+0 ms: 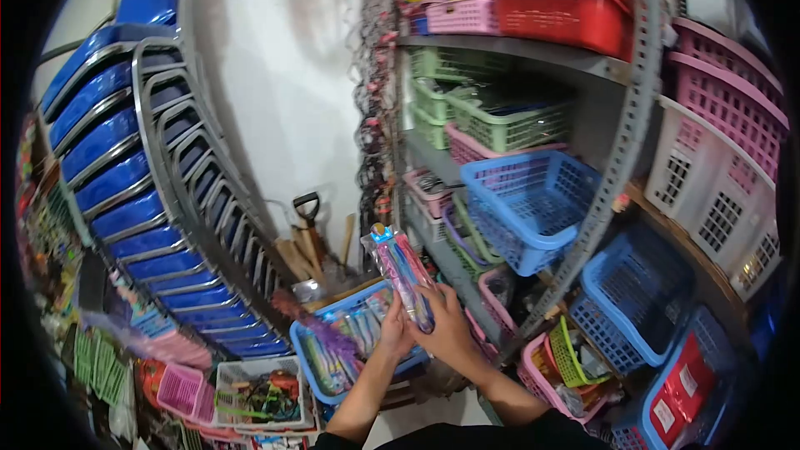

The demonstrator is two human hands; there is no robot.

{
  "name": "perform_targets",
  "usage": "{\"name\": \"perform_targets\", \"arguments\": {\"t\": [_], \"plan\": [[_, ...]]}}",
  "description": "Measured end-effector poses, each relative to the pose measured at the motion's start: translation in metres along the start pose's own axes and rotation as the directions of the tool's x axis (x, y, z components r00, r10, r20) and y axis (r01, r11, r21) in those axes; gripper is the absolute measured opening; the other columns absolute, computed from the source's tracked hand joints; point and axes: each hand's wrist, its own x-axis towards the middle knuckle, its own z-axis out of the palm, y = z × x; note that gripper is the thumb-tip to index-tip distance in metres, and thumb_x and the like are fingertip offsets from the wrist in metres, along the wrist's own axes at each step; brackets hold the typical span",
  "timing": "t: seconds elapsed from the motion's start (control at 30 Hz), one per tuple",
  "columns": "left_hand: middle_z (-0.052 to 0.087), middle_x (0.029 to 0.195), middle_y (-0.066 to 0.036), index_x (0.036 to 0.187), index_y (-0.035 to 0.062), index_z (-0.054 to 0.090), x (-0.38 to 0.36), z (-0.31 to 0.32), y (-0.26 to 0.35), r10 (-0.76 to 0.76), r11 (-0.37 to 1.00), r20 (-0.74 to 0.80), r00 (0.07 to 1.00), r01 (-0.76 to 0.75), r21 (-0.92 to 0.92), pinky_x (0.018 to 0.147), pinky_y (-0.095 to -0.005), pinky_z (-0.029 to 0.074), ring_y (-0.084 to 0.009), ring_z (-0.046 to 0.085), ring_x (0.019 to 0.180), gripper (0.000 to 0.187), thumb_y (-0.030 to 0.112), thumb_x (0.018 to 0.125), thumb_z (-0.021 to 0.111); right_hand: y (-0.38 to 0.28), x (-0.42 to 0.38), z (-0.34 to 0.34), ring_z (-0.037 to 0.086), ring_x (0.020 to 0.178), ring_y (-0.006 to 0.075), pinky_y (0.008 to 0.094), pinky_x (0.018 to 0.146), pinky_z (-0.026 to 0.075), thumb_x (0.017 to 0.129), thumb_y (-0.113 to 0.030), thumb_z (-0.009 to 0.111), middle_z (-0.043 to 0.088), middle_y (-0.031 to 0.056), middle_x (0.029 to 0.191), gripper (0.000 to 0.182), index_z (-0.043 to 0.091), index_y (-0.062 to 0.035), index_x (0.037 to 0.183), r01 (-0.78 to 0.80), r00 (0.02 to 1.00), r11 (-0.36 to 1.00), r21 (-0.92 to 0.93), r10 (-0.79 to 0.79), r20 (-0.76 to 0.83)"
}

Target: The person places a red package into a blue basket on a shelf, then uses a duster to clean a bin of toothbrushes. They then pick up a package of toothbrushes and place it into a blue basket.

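While both hands, left hand (394,331) and right hand (447,329), pinch a clear toothbrush packet (404,275) in closed fingers above the blue basket (310,360), sorting seems underway; next needs careful placing.

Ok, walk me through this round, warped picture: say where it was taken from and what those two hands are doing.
There is no machine here, just a person with a camera worn on the head, looking forward and down; the lens bends the edges. The left hand and the right hand together hold a clear plastic packet of pink and blue items, upright. Below it sits a blue plastic basket with similar packets. To the right, grey metal shelves carry blue, green, pink and red baskets. To the left leans a tall stack of blue chairs.
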Motion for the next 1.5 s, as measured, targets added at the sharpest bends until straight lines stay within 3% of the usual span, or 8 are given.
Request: {"name": "perform_targets", "arguments": {"t": [0.2,0.3,0.5,0.87,1.0,1.13,1.27,1.5], "plan": [[0.041,0.135,-0.008,0.133,0.0086,0.036,0.066,0.060,-0.017,0.070,0.985,0.374,0.925,-0.123,0.122,0.105,-0.0398,0.026,-0.0254,0.036,0.127,0.043,0.030,0.096,0.039,0.021,0.005,-0.092,0.049,0.111,0.0214,0.0302,0.091,0.040,0.075,-0.008,0.070,0.050,0.0109,0.113,0.057,0.047,-0.0078,0.128,-0.173,0.976,0.868,0.466,0.216,-0.040],[0.034,0.136,-0.019,0.128,-0.0008,0.035,0.114,0.084,-0.022,0.275,0.245,0.487,0.829,-0.550,0.798,0.106,-0.0397,0.023,-0.0333,0.029,0.130,0.046,0.014,0.087,0.050,0.003,0.010,-0.149,0.052,0.104,0.0155,0.0263,0.088,0.041,0.080,-0.008,0.066,0.052,0.0081,0.117,0.055,0.045,-0.0070,0.130,-0.352,0.913,0.508,0.786,0.370,0.170],[0.042,0.128,-0.017,0.125,0.0007,0.041,0.138,0.153,-0.027,-0.097,-0.497,0.824,0.558,-0.745,0.445,0.108,-0.0566,0.018,-0.0371,0.033,0.125,0.070,0.026,0.068,0.073,0.037,0.011,-0.201,0.062,0.085,0.0352,0.0432,0.057,0.053,0.082,-0.022,0.060,0.054,0.0204,0.113,0.057,0.037,-0.0038,0.130,-0.335,0.889,0.189,0.923,0.389,0.243],[0.049,0.096,-0.007,0.094,0.0099,0.051,0.113,0.099,-0.018,-0.120,-0.488,0.822,0.557,-0.754,0.440,0.105,-0.0669,0.011,-0.0265,0.048,0.102,0.041,0.020,0.063,0.076,0.054,0.048,-0.211,0.065,0.078,0.0272,0.0337,0.050,0.053,0.085,-0.023,0.058,0.059,0.0147,0.104,0.050,0.042,-0.0057,0.129,-0.331,0.889,0.258,0.908,0.407,0.209],[0.049,0.092,-0.005,0.091,0.0100,0.051,0.094,0.077,-0.011,-0.096,-0.476,0.826,0.556,-0.754,0.452,0.106,-0.0652,0.008,-0.0271,0.048,0.099,0.040,0.013,0.060,0.075,0.052,0.086,-0.198,0.061,0.081,0.0178,0.0282,0.056,0.048,0.083,-0.024,0.061,0.059,0.0080,0.094,0.047,0.048,-0.0069,0.125,-0.458,0.865,0.524,0.718,0.450,0.223],[0.049,0.092,-0.005,0.091,0.0096,0.049,0.082,0.072,-0.004,-0.098,-0.467,0.822,0.561,-0.756,0.459,0.106,-0.0652,0.007,-0.0263,0.048,0.099,0.043,0.012,0.057,0.076,0.076,0.124,-0.164,0.061,0.092,0.0269,0.0345,0.076,0.049,0.074,-0.033,0.065,0.058,0.0167,0.102,0.058,0.051,-0.0107,0.126,-0.357,0.909,0.934,-0.017,0.351,0.226],[0.050,0.092,-0.004,0.089,0.0094,0.049,0.084,0.069,-0.005,-0.084,-0.454,0.828,0.555,-0.761,0.464,0.105,-0.0663,0.006,-0.0258,0.048,0.100,0.040,0.012,0.059,0.075,0.098,0.147,-0.138,0.051,0.106,0.0451,0.0453,0.093,0.043,0.063,-0.043,0.067,0.049,0.0252,0.119,0.072,0.048,-0.0219,0.130,-0.207,0.786,0.732,-0.649,0.519,0.334],[0.050,0.092,-0.005,0.089,0.0089,0.050,0.086,0.070,-0.003,-0.092,-0.458,0.835,0.543,-0.767,0.449,0.105,-0.0672,0.006,-0.0264,0.048,0.099,0.039,0.013,0.059,0.075,0.139,0.162,-0.105,0.033,0.126,0.0464,0.0572,0.098,0.035,0.066,-0.035,0.074,0.018,0.0180,0.147,0.092,0.026,-0.0276,0.144,-0.086,0.506,0.559,-0.825,0.737,0.447]]}}
